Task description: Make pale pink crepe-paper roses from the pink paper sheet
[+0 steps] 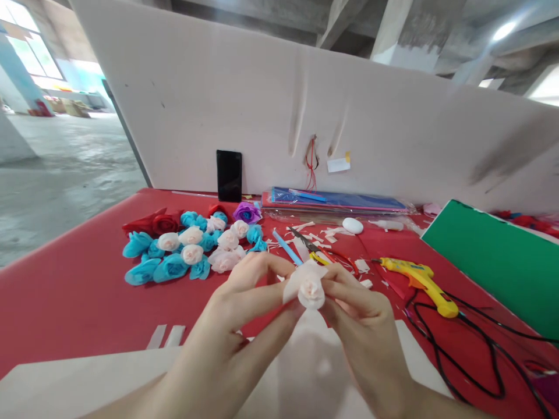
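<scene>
A small pale pink paper flower (311, 291) is pinched between both my hands, its rolled centre facing me and a loose petal spreading at its upper left. My left hand (248, 308) grips its left side with thumb and fingers. On the other side, the fingertips of my right hand (364, 314) press its right edge. Just beyond the flower lie scissors (312, 244) with red handles and a light blue stick (287, 247), partly hidden by my fingers. Scraps of pale paper (334, 233) are strewn around them.
Finished blue, pink, red and purple paper flowers (171, 267) cluster at left. A yellow glue gun (419, 279) with a looping black cord lies at right, before a green board (498, 262). Behind are a dark phone (229, 176), wrapped paper sheets (349, 201) and a white oval object (353, 225).
</scene>
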`<action>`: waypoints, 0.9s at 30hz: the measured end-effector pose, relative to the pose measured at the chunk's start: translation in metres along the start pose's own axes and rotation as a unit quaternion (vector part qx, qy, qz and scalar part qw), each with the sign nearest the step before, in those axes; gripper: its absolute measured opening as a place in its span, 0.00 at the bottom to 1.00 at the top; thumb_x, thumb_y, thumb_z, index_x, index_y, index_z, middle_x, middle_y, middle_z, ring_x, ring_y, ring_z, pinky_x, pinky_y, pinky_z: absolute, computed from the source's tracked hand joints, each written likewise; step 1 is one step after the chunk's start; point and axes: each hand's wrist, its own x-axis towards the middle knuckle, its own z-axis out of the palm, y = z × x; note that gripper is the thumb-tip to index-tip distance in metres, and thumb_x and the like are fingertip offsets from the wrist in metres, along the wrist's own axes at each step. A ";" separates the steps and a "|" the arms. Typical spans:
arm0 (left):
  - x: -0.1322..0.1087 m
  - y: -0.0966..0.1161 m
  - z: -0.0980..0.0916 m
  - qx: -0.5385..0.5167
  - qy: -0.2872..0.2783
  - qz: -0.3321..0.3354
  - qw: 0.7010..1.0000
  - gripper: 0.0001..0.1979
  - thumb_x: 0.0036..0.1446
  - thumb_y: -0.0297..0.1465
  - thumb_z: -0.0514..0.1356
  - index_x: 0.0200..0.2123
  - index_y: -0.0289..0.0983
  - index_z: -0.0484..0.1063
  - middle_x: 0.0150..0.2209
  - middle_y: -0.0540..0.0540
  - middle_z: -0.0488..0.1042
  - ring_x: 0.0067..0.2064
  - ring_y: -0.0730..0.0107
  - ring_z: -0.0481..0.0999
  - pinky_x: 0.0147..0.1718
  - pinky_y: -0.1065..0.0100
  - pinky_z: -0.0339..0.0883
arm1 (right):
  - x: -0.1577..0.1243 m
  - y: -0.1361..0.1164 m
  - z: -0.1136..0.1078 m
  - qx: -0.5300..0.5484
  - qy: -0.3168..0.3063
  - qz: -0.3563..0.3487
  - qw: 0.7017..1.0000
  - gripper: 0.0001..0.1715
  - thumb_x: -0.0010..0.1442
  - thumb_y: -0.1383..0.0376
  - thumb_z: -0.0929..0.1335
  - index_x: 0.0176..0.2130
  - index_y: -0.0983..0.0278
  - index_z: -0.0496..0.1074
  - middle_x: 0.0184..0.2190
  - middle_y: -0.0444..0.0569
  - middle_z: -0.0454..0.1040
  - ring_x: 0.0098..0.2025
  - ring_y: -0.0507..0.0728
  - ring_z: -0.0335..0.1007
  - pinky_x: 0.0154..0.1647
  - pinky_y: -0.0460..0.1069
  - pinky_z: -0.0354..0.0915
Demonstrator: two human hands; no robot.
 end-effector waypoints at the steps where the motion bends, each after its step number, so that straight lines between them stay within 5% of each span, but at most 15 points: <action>1: 0.000 0.000 0.000 -0.003 0.008 0.000 1.000 0.18 0.62 0.23 0.61 0.40 0.55 0.84 0.36 0.59 0.79 0.37 0.78 0.79 0.39 0.86 0.72 | 0.000 0.000 0.000 -0.001 -0.005 0.001 1.000 0.02 0.54 0.56 0.79 0.32 0.46 0.86 0.29 0.44 0.76 0.29 0.51 0.65 0.36 0.47 0.68; 7: 0.001 0.001 0.000 -0.011 0.039 0.002 0.999 0.14 0.59 0.25 0.63 0.30 0.52 0.83 0.29 0.59 0.78 0.34 0.78 0.78 0.36 0.88 0.70 | -0.004 0.000 0.001 0.000 -0.007 0.023 1.000 0.03 0.50 0.56 0.80 0.30 0.49 0.85 0.29 0.43 0.78 0.35 0.57 0.71 0.41 0.51 0.66; 12: 0.000 0.002 0.002 -0.040 0.036 -0.033 0.998 0.16 0.59 0.26 0.62 0.29 0.54 0.84 0.27 0.59 0.77 0.30 0.78 0.78 0.31 0.85 0.71 | -0.005 0.000 0.002 0.056 0.021 0.053 0.997 0.22 0.45 0.60 0.82 0.40 0.41 0.83 0.27 0.37 0.79 0.34 0.56 0.69 0.45 0.54 0.65; 20: 0.005 0.004 -0.001 -0.049 0.051 -0.078 0.995 0.14 0.55 0.29 0.64 0.19 0.46 0.82 0.25 0.54 0.80 0.27 0.73 0.79 0.26 0.81 0.71 | -0.006 -0.003 0.002 0.004 -0.004 -0.010 1.000 0.01 0.54 0.62 0.78 0.30 0.55 0.84 0.33 0.43 0.78 0.39 0.55 0.74 0.43 0.51 0.67; 27: -0.003 -0.001 0.004 -0.145 0.040 -0.151 0.977 0.12 0.57 0.30 0.65 0.28 0.54 0.86 0.26 0.55 0.80 0.31 0.72 0.78 0.33 0.80 0.73 | -0.008 -0.009 0.002 -0.051 -0.020 -0.051 0.997 0.07 0.59 0.68 0.73 0.29 0.61 0.80 0.26 0.42 0.78 0.32 0.53 0.71 0.37 0.49 0.66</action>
